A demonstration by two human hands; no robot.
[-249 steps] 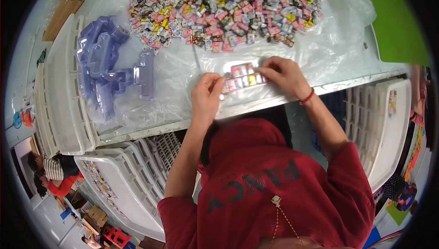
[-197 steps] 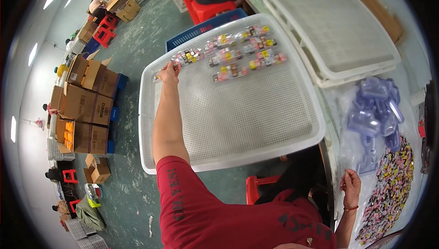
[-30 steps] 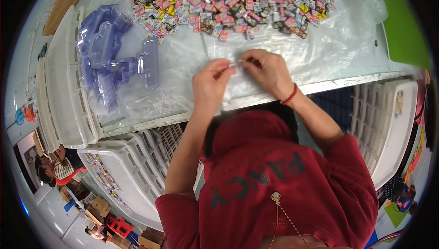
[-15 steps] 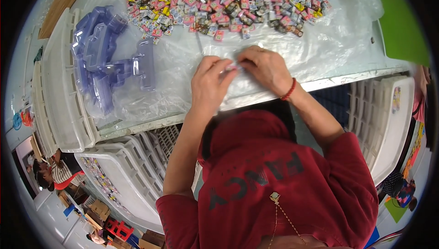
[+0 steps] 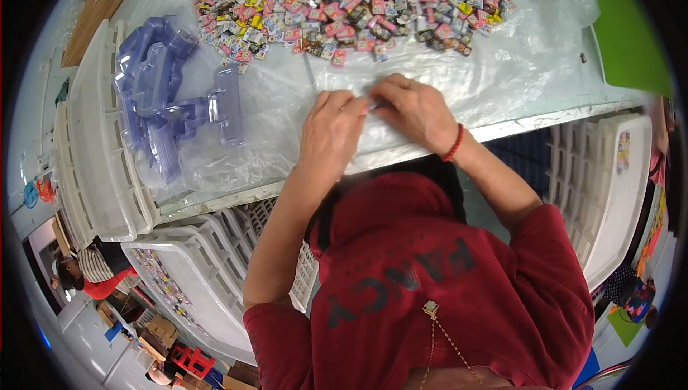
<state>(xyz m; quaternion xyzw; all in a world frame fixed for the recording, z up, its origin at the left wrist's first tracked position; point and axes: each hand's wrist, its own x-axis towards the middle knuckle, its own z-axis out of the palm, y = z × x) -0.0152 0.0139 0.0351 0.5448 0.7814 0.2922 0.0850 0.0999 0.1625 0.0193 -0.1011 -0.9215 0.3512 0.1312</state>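
Observation:
My left hand (image 5: 331,130) and my right hand (image 5: 419,114) meet above the table's near part, fingertips close together. The fingers of both are closed in a pinch around a small pink piece (image 5: 371,107), mostly hidden by them. The right fingertips are a little blurred. Beyond my hands spreads a large pile of small box-shaped pieces (image 5: 344,13) in pink, white, yellow and dark brown. Pile and hands are over a clear plastic sheet (image 5: 272,92) covering the table.
Bluish clear plastic moulded trays (image 5: 154,78) lie left of my hands. White plastic crates (image 5: 107,139) stand at the table's left end, with more crates (image 5: 193,275) below it and others (image 5: 602,189) at the right. A green sheet (image 5: 623,24) lies far right. People sit in the background.
The left fingers have closed further over the small pink piece, which shows less now. Both hands stay in nearly the same place. The view has shifted slightly.

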